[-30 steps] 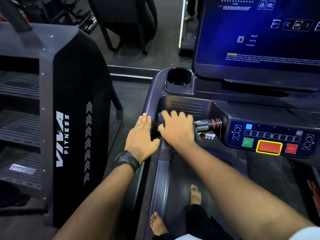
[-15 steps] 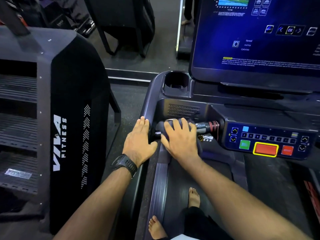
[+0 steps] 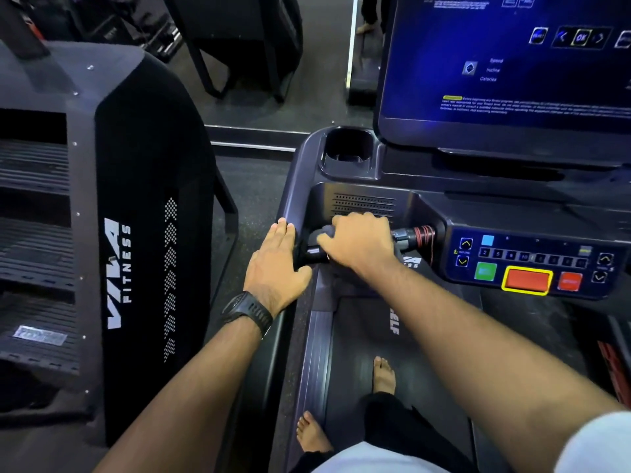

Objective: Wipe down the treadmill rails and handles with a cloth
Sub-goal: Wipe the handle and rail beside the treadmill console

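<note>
Your left hand [image 3: 275, 264]: open, flat on the side rail [image 3: 293, 206].
Your right hand [image 3: 360, 242]: closed around the dark cloth [image 3: 322, 233] on the handle [image 3: 408, 237].

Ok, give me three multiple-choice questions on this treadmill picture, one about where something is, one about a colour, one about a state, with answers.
1. Where does the left hand rest?
A. On the side rail
B. On the screen
C. In the cup holder

2. What colour is the big button with the yellow border?
A. Green
B. Red
C. Blue

3. What state is the right hand in?
A. Open in the air
B. Flat on the belt
C. Closed over the cloth on the handle

Answers:
1. A, since the palm lies flat on the rail's edge, left of the handle.
2. B, since the button inside the yellow outline is red, with a green button to its left.
3. C, since the fingers curl over the handle with dark cloth showing at the knuckles.
</note>
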The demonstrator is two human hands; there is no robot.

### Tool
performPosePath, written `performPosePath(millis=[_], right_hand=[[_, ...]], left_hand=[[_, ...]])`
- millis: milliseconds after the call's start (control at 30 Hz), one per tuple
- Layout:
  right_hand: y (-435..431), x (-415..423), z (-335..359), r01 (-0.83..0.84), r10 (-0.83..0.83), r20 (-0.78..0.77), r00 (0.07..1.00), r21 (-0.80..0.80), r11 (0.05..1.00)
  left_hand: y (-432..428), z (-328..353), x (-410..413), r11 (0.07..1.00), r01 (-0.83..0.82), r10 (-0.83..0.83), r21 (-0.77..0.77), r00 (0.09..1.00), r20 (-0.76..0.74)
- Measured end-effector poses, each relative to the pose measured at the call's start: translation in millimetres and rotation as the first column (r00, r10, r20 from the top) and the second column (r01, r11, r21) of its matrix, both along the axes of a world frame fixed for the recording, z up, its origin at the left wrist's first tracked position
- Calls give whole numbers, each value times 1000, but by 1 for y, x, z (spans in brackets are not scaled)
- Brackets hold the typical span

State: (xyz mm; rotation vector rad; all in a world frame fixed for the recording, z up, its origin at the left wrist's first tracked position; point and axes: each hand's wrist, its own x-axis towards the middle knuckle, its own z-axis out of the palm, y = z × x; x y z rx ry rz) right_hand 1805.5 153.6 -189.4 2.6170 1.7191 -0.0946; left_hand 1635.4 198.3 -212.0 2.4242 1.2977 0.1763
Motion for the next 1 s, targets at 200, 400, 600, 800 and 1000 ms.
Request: performPosePath(millis=[200, 400, 600, 800, 1000], right_hand=[[-21, -9, -9, -4, -4, 169, 986, 45, 999], [20, 10, 11, 115, -137, -136, 981, -155, 981], [-14, -8, 2, 4, 0, 84, 996, -40, 999], [20, 21, 20, 100, -133, -127, 983, -242, 965], [7, 18, 14, 40, -50, -50, 998, -170, 985]], left_hand=[[0, -3, 0, 1000, -16, 16, 2, 999, 33], [1, -1, 1, 1000, -13, 13, 5, 1000, 26], [3, -2, 2, 1000, -11, 10, 22, 999, 44], [3, -1, 2, 999, -6, 6, 37, 1000, 25], [4, 0, 4, 999, -6, 5, 33, 999, 37]])
